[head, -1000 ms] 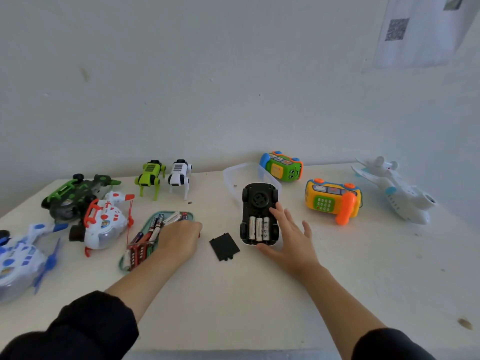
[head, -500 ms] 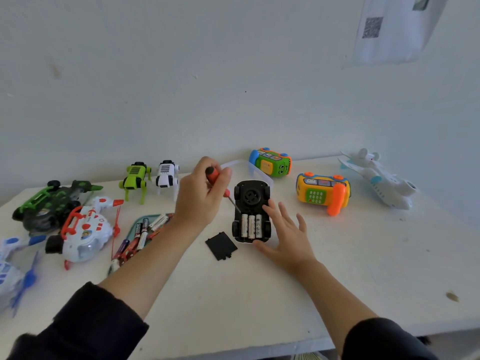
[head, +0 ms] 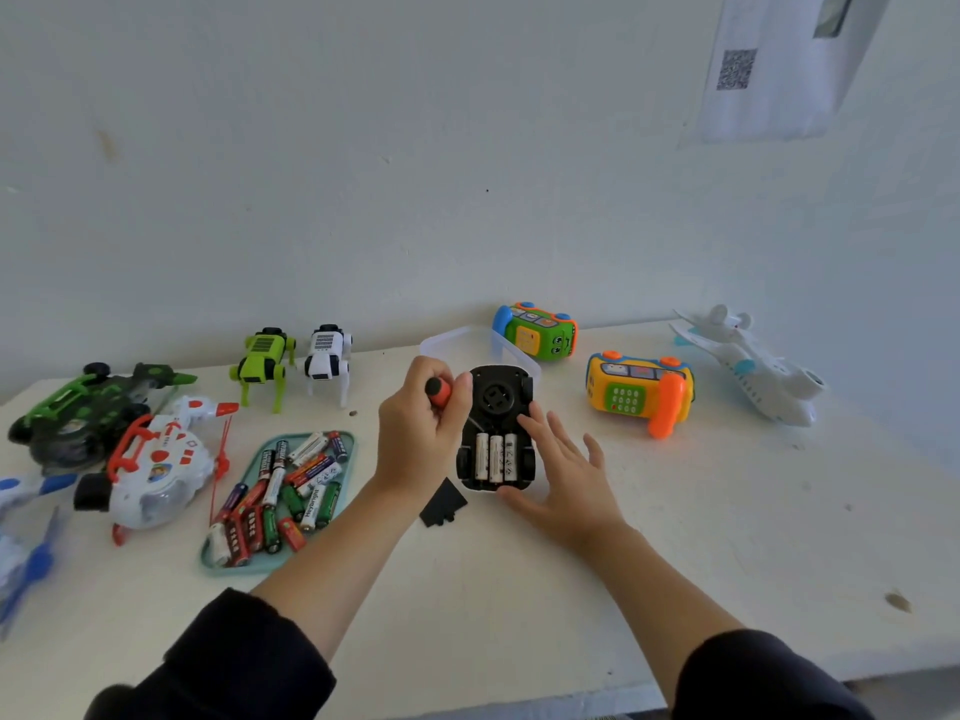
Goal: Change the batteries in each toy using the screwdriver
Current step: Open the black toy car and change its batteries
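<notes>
Screwdriver (head: 439, 391): orange-and-black handle gripped in the left hand (head: 421, 433), fingers curled round it with thumb on the right side of the handle; shaft runs down from the fist toward the toy car (head: 496, 426), tip hidden, contact cannot be told. Toy car lies upside down on the white table (head: 727, 537), just right of the left-hand fingers and directly under the right-hand fingertips. Three batteries (head: 496, 456) sit side by side in its open compartment. Right hand (head: 563, 470): fingers straight and spread, holding nothing; index and middle fingertips rest on the car's right edge, thumb touches its near end. Black battery cover (head: 441, 504) lies flat on the table below the left wrist, near the car's near-left corner. Teal tray (head: 228, 563) of loose batteries sits left of the left forearm, apart from it. Beyond the right-hand fingertips: orange toy phone (head: 639, 394), green toy phone (head: 537, 332), white toy plane (head: 753, 371). Clear plastic lid (head: 457, 337) lies behind the car.
</notes>
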